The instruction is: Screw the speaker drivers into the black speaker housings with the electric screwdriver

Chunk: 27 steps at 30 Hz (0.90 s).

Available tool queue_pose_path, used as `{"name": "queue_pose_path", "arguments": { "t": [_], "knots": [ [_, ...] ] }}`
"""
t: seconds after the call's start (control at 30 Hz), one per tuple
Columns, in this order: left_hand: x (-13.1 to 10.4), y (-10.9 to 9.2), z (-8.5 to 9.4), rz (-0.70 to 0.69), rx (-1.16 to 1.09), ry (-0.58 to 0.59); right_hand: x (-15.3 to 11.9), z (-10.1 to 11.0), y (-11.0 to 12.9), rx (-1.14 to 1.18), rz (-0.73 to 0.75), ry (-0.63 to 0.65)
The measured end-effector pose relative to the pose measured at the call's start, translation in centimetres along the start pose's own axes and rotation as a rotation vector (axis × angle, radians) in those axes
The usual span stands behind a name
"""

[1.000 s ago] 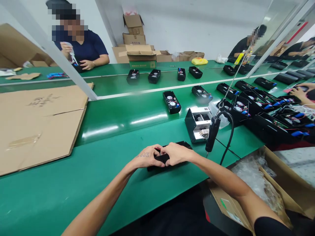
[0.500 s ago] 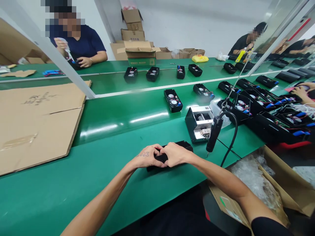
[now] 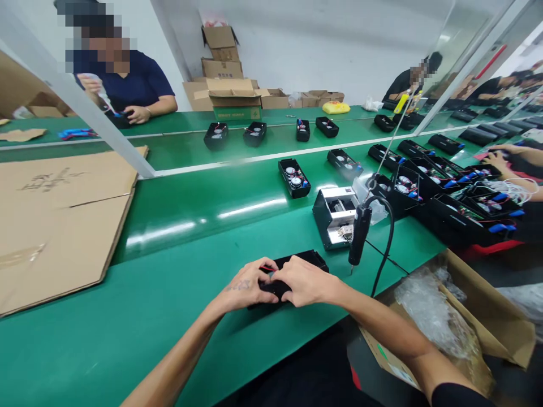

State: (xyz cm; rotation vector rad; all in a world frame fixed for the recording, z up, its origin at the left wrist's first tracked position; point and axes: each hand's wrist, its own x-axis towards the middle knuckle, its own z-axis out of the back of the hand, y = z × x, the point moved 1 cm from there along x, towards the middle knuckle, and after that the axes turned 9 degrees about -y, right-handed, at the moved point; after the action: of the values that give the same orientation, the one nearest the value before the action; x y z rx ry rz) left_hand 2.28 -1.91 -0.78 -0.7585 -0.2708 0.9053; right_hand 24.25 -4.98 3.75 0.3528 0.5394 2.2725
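A black speaker case [image 3: 313,259] lies on the green bench in front of me, partly covered by both hands. My left hand [image 3: 248,285] is curled over the left part of the case, with its thumb at the near side. My right hand [image 3: 306,281] grips the middle of it, its bent fingers close to the left fingertips. A short red wire [image 3: 267,268] shows by the left fingers. What lies under the fingertips is hidden. Beyond the case stands a silver-and-black machine [image 3: 336,217], and a black electric screwdriver [image 3: 360,234] hangs to the right, bit down.
Open speaker cases with wires [image 3: 294,178] sit further along the bench, with several stacked at right [image 3: 466,217]. Flat cardboard [image 3: 63,220] covers the left. A carton with plastic wrap [image 3: 487,316] stands low at right. Co-workers sit opposite and at the right.
The view has shifted slightly, so most things appear further left and lower. Both hands stay on the speaker case; the left fingers have moved a little and more red wire shows.
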Motion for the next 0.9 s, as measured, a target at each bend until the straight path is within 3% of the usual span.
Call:
{"name": "queue_pose_path", "arguments": {
  "t": [0.03, 0.1, 0.2, 0.27, 0.33, 0.4, 0.5, 0.6, 0.7, 0.9],
  "knots": [
    [-0.7, -0.1, -0.7, -0.018, 0.022, -0.031, -1.2, 0.3, -0.1, 0.048, 0.001, -0.120],
    [-2.4, -0.1, -2.4, -0.111, 0.099, -0.137, -4.1, 0.6, -1.0, 0.121, -0.077, -0.493],
    [-4.6, 0.1, -5.1, -0.341, 0.282, -0.372, -8.5, 0.2, -3.9, 0.003, -0.381, -1.147],
    [-5.4, 0.3, -6.2, -0.423, 0.367, -0.473, -10.4, -0.1, -6.3, -0.124, -0.579, -1.404],
    [-5.6, 0.5, -6.7, -0.441, 0.400, -0.504, -11.2, -0.1, -8.6, -0.112, -0.702, -1.419],
    [-5.5, 0.7, -6.7, -0.450, 0.411, -0.512, -11.4, 0.2, -10.4, 0.042, -0.777, -1.288],
    [-5.4, 1.0, -6.6, -0.472, 0.421, -0.527, -11.4, 0.3, -11.5, 0.255, -0.824, -1.248],
    [-5.3, 1.3, -6.8, -0.477, 0.433, -0.571, -11.5, 0.0, -11.4, 0.486, -0.718, -1.355],
    [-4.6, 1.2, -6.9, -0.463, 0.473, -0.630, -11.2, 0.7, -11.4, 0.650, -0.621, -1.366],
    [-2.6, 0.0, -6.4, -0.463, 0.518, -0.638, -9.0, 5.6, -11.1, 0.566, -0.425, -1.591]
  ]
}}
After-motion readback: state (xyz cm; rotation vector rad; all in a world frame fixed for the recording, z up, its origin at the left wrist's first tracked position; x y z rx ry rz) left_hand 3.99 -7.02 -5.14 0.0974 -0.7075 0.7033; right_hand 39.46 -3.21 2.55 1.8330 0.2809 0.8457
